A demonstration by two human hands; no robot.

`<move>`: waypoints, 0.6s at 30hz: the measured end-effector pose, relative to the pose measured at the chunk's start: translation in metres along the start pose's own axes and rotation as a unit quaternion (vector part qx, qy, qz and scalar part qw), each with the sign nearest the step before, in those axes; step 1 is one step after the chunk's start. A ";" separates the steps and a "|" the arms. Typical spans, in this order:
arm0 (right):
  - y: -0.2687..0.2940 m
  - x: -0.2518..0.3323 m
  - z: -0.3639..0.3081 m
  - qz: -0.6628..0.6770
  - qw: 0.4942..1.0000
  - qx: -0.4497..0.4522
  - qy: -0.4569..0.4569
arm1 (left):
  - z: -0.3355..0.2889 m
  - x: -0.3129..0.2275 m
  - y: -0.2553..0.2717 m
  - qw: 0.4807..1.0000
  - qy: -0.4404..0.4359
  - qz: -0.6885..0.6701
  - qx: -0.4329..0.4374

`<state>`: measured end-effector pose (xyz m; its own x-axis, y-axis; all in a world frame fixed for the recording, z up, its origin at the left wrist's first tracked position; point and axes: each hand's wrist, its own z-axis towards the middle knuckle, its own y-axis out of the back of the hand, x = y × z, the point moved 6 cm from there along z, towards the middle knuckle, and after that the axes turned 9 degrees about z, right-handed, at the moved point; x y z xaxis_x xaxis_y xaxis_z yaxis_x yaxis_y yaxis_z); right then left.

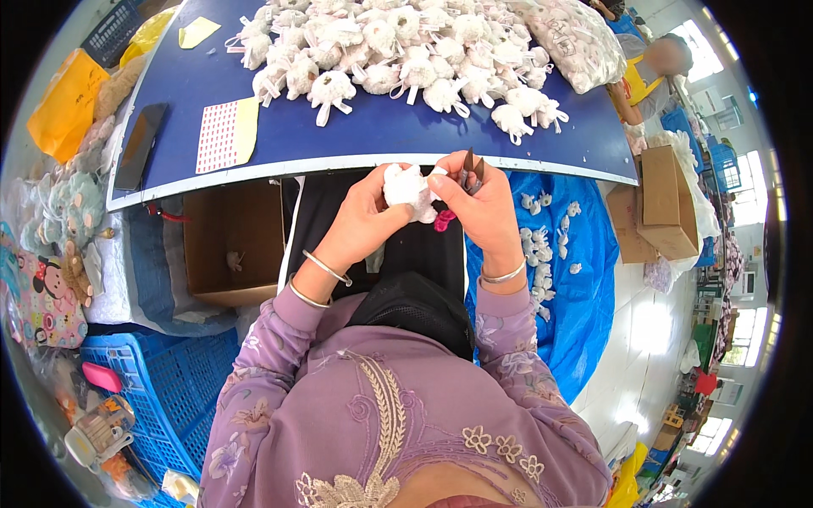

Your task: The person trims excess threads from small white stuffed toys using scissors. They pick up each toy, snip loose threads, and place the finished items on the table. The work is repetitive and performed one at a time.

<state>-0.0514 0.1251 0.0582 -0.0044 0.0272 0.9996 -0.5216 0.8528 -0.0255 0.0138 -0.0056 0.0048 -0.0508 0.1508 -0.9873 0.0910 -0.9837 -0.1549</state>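
Observation:
A small white fluffy plush piece (408, 190) is held up in front of my body, just off the table's near edge. My left hand (362, 218) is closed around its left side, fingertips pressed into the fluff. My right hand (483, 216) pinches its right side between thumb and fingers. The same hand grips small scissors (472, 172), dark blades pointing up past the fingers. Below my right thumb shows a magenta wrapped part (444, 221), probably the scissors' handle; the palm hides the rest.
Many similar white plush pieces (381, 38) are heaped on the blue table (339, 140), beside a full clear bag (580, 46). A sticker sheet (224, 135) and dark phone-like slab (141, 146) lie left. A blue sheet (589, 296) right holds more pieces. A co-worker (652, 80) sits far right.

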 end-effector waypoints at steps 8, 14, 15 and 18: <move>0.000 -0.016 0.000 0.110 0.993 -0.007 -0.039 | -0.002 0.012 0.001 0.981 0.101 -0.148 0.074; -0.012 -0.003 0.004 0.052 0.999 0.011 -0.009 | 0.000 0.021 0.000 0.978 0.120 -0.128 0.115; -0.012 -0.004 0.004 0.053 0.998 0.008 -0.021 | 0.000 0.019 -0.001 0.976 0.122 -0.135 0.120; -0.005 -0.002 0.005 0.058 0.998 -0.020 -0.027 | -0.001 0.021 0.000 0.970 0.125 -0.167 0.128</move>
<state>-0.0530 0.1179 0.0559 -0.1095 0.0989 0.9891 -0.4809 0.8656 -0.1397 0.0136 -0.0021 -0.0155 0.2103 0.4531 -0.8663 -0.1402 -0.8630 -0.4854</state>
